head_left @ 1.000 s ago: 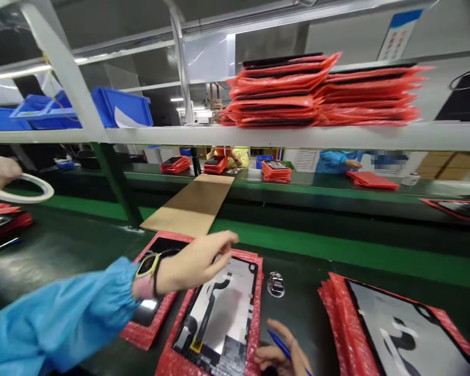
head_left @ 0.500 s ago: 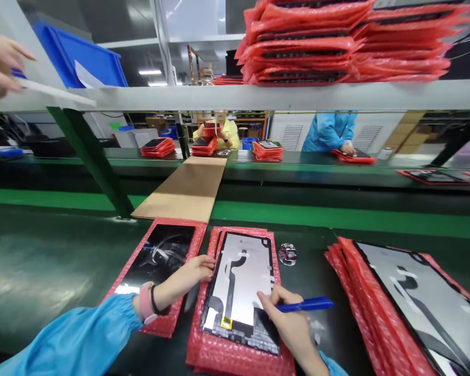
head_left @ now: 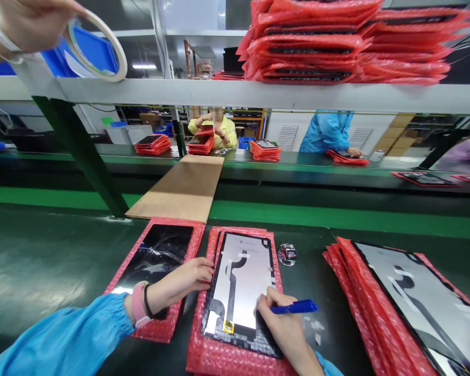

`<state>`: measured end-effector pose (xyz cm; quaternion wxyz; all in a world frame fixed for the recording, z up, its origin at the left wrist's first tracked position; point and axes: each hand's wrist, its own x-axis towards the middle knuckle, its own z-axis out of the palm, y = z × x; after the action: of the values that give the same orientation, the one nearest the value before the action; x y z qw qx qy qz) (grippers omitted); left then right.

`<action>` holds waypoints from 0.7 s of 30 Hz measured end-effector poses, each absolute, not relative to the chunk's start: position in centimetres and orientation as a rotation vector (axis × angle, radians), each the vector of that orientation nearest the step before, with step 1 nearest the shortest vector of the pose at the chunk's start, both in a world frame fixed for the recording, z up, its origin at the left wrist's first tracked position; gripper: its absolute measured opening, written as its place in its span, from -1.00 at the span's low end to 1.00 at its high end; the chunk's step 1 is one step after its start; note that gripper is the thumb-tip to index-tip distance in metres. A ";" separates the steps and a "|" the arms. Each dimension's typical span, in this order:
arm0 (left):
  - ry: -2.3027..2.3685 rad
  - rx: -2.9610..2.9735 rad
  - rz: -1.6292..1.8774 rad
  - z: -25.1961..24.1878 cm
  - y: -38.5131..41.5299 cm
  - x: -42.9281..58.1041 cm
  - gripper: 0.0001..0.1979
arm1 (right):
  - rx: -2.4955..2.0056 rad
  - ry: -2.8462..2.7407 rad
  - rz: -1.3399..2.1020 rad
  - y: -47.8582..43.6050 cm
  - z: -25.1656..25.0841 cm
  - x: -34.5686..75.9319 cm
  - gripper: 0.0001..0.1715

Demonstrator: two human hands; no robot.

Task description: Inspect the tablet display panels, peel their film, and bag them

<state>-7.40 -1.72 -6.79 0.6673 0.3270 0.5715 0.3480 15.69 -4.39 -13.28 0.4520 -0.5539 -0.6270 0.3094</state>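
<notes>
A display panel (head_left: 248, 282), its silver back facing up, lies on a stack of red bubble-wrap bags (head_left: 235, 360). A dark ribbon cable runs down its back to a yellow-marked connector. My left hand (head_left: 194, 277) has its bent fingers on the panel's left edge, steadying it against the bags; the thumb is hidden. Closed around a blue pen (head_left: 300, 307), my right hand (head_left: 284, 324) rests at the panel's lower right part. The pen's tip is hidden by my fingers. To the left, a second display panel (head_left: 159, 250) lies glossy side up on a red bag.
At right is another stack of bagged panels (head_left: 419, 297). A small clear-and-red object (head_left: 288, 254) lies beyond my right hand. A cardboard sheet (head_left: 184, 188) bridges toward the far bench. A co-worker's hand (head_left: 31, 23) holds a tape roll (head_left: 119, 57) at upper left. Red packets (head_left: 309, 47) fill the shelf.
At upper left, the co-worker's hand has come further into view with the tape roll. My right hand has shifted slightly and the pen points a little differently. My left hand stays at the panel's edge.
</notes>
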 end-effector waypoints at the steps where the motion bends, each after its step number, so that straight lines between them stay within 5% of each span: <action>1: 1.293 0.729 0.786 -6.6 -1.8 -7.3 -0.63 | -1.366 -1.518 0.774 -4.4 -13.3 15.7 -0.56; 12: 1.261 0.746 0.793 -7.4 -0.4 -6.1 -0.77 | -1.110 -0.981 1.147 -4.5 -13.9 15.8 -0.46; 21: 1.074 0.901 0.949 -7.1 -0.2 -3.4 -0.45 | -1.074 -1.016 1.133 -4.4 -11.3 16.8 -0.47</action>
<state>-3.44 -0.22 -7.12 0.6626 0.3986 0.4753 0.4197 16.80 -4.41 -11.25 0.5968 -0.4625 -0.4379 0.4880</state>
